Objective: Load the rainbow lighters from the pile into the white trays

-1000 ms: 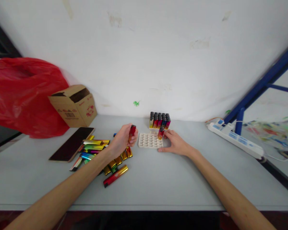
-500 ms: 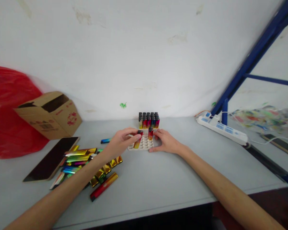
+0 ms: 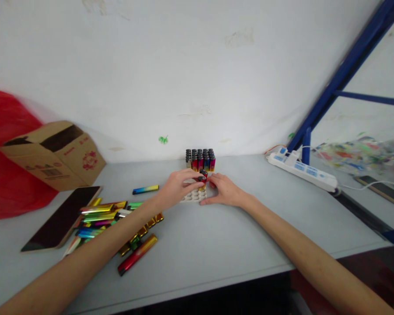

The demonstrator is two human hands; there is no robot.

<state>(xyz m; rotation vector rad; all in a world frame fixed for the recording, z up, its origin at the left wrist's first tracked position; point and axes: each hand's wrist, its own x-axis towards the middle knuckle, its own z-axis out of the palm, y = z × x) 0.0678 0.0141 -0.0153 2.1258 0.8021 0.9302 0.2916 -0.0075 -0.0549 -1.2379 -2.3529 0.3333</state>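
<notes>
My left hand (image 3: 177, 188) pinches a lighter (image 3: 202, 179) with a dark top between thumb and fingertips, over a white tray with holes (image 3: 193, 196). Right behind it, another lighter (image 3: 204, 172) stands upright in the tray, partly hidden. My right hand (image 3: 226, 190) grips the tray's right side, thumb at the front corner and fingertips beside the lighters. Farther back, several upright lighters (image 3: 200, 162) with black tops fill rows. A loose pile of shiny lighters (image 3: 100, 217) lies under and beyond my left forearm.
A blue-yellow lighter (image 3: 145, 189) and a red-gold one (image 3: 138, 254) lie apart on the grey table (image 3: 236, 249). At left are a dark flat panel (image 3: 61, 218), an open cardboard box (image 3: 57, 153) and a red bag (image 3: 13, 153). A power strip (image 3: 304, 173) lies right.
My left hand has moved right with its lighter, from the tray's left part to the standing lighter. My right hand keeps its place at the tray. The view has shifted slightly.
</notes>
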